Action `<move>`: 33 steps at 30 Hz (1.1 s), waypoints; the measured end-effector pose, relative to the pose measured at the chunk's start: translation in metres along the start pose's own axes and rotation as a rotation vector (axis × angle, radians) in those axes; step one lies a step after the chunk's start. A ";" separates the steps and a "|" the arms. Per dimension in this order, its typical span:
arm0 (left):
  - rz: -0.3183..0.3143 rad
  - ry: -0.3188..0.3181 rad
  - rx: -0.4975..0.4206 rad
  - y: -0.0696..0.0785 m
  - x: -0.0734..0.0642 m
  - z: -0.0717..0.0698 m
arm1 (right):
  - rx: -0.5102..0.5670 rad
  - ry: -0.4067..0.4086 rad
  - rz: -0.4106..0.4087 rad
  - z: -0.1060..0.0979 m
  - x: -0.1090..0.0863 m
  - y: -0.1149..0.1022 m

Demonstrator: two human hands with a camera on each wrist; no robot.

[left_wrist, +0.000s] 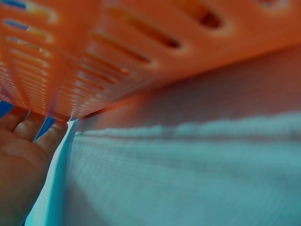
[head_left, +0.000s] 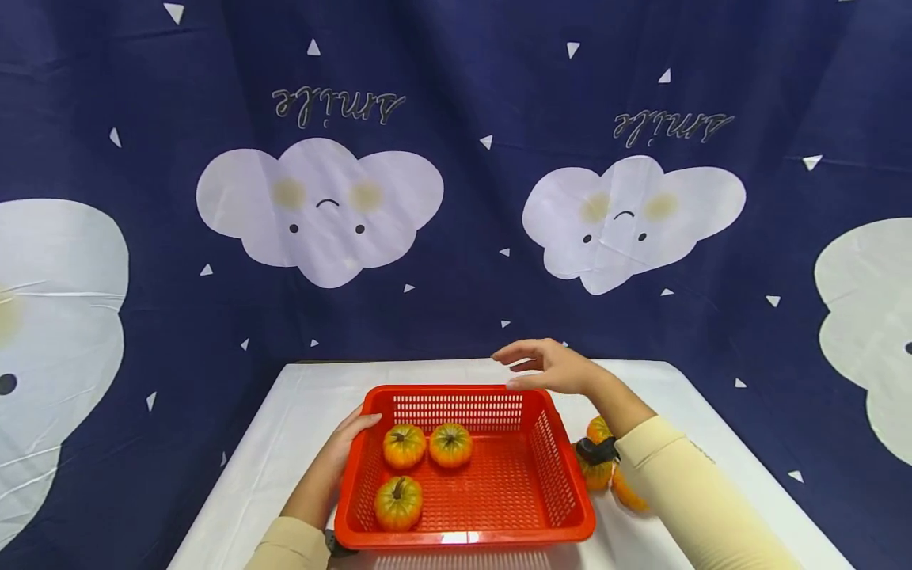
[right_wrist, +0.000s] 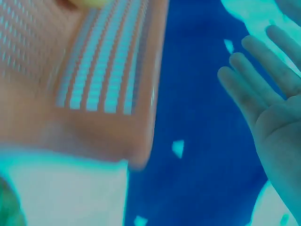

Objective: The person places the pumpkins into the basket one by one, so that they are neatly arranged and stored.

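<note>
A red plastic basket [head_left: 492,495] with slotted walls stands on the white table. Three small orange-and-green pumpkins lie in its left half: one pumpkin [head_left: 398,503] near the front, a second pumpkin [head_left: 404,446] behind it, and a third pumpkin [head_left: 450,445] beside that. My left hand [head_left: 343,447] grips the basket's left side, thumb over the rim; in the left wrist view its fingers meet the outer wall. Above the far right corner, my right hand [head_left: 552,369] is raised, holding nothing. Its fingers look spread and nearly straight in the right wrist view.
Several more pumpkins [head_left: 628,492] sit on the table [head_left: 677,396] just right of the basket, partly hidden under my right forearm. A dark blue curtain [head_left: 477,317] with cloud faces hangs behind the table's far edge.
</note>
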State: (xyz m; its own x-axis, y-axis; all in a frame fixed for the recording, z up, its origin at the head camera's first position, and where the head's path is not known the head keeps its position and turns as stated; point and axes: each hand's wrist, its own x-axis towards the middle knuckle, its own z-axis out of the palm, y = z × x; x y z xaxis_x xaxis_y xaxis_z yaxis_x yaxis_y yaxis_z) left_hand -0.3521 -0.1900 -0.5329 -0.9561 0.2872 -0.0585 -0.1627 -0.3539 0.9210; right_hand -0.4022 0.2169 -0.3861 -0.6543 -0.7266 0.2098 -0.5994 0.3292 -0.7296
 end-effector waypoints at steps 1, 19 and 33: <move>-0.002 0.004 -0.004 0.001 0.000 -0.001 | 0.009 0.032 0.010 -0.007 -0.007 0.005; 0.016 0.038 0.024 0.001 0.000 -0.003 | 0.097 0.205 0.350 -0.048 -0.148 0.111; 0.009 0.014 0.030 0.000 0.006 0.003 | 0.166 0.137 0.475 -0.022 -0.182 0.135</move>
State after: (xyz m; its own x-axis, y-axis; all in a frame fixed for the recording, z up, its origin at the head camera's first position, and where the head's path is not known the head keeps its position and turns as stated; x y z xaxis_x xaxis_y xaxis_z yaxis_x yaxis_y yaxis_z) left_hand -0.3568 -0.1852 -0.5322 -0.9607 0.2720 -0.0553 -0.1468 -0.3291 0.9328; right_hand -0.3743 0.4072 -0.5083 -0.8975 -0.4309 -0.0941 -0.1479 0.4951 -0.8561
